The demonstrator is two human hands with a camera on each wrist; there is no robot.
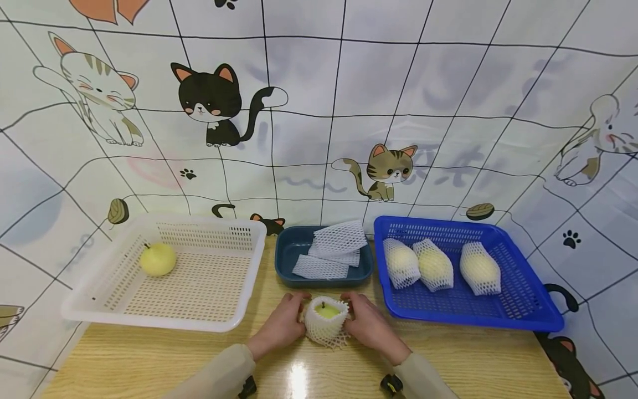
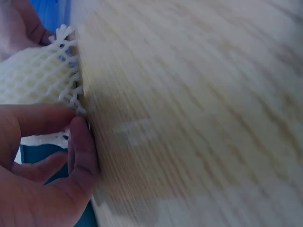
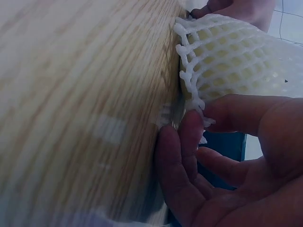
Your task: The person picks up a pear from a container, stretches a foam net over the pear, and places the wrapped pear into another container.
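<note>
On a wooden table [image 1: 344,382] before a cat-print wall [image 1: 304,72], between my left hand [image 1: 285,321] and right hand [image 1: 369,322], both pinching the bottom edge of its foam net [image 1: 321,330], sits a yellow-green fruit [image 1: 327,312], probably firm but easily bruised, best cupped low from both sides.

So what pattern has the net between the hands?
The net shows diamond mesh, clearest in the right wrist view.
</note>
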